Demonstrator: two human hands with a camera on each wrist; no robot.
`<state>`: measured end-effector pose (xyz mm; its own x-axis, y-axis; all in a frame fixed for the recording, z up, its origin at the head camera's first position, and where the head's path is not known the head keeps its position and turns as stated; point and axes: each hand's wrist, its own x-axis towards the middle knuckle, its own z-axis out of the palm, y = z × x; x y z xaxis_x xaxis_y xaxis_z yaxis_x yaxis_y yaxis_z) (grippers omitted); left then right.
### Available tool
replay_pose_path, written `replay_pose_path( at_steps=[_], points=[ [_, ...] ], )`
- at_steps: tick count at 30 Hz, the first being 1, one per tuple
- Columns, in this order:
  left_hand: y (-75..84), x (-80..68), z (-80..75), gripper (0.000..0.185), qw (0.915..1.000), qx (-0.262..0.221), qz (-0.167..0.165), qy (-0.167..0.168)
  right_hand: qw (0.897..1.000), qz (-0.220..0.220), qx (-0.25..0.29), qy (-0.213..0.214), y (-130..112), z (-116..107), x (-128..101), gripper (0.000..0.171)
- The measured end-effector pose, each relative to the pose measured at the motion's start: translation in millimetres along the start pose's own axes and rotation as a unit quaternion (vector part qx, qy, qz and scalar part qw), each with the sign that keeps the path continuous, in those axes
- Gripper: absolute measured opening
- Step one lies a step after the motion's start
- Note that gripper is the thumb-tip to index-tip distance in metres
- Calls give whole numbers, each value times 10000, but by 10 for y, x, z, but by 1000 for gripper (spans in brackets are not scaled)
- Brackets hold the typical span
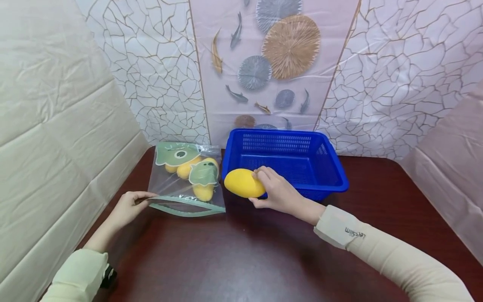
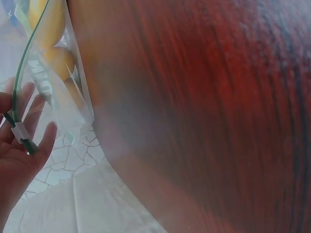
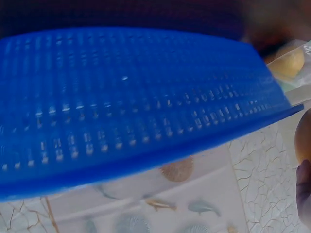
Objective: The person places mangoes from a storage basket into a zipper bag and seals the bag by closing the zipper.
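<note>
A yellow mango (image 1: 244, 183) is gripped by my right hand (image 1: 278, 191), between thumb and fingers, in front of the blue basket's near left corner. Only part of the mango (image 3: 303, 136) shows at the edge of the right wrist view. My left hand (image 1: 130, 207) pinches the left end of the green zip edge of a clear zip bag (image 1: 166, 184). The bag lies on the table with its mouth parted toward me. Inside are several yellow fruits (image 1: 203, 192), partly covered by printed green cartoon shapes. In the left wrist view, fingers (image 2: 47, 141) surround the zip's white slider (image 2: 20, 131).
The blue plastic basket (image 1: 341, 180) with slotted walls stands at the back of the dark red wooden table (image 1: 226, 260). A patterned cloth (image 1: 166, 84) hangs behind it, and pale cloth walls (image 1: 49, 126) rise at both sides.
</note>
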<state>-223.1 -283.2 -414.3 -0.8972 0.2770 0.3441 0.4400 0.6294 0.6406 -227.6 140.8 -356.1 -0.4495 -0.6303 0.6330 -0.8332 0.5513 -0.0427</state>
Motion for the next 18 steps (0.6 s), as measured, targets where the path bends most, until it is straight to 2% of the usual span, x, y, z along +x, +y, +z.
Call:
replay_pose_path(
  at_steps=[4, 11, 18],
  points=[
    [19, 10, -8, 22, 10000, -15, -55, -57, 9998, -120, 149, 109, -80, 38, -18, 51],
    [44, 32, -26, 22, 9996, -124, -234, -81, 9964, -766, 190, 308, -254, 151, 1, 55],
    [30, 42, -15, 23, 9996, -109, -257, -102, 9934, -1058, 239, 363, -401, 264, 51, 57]
  ],
)
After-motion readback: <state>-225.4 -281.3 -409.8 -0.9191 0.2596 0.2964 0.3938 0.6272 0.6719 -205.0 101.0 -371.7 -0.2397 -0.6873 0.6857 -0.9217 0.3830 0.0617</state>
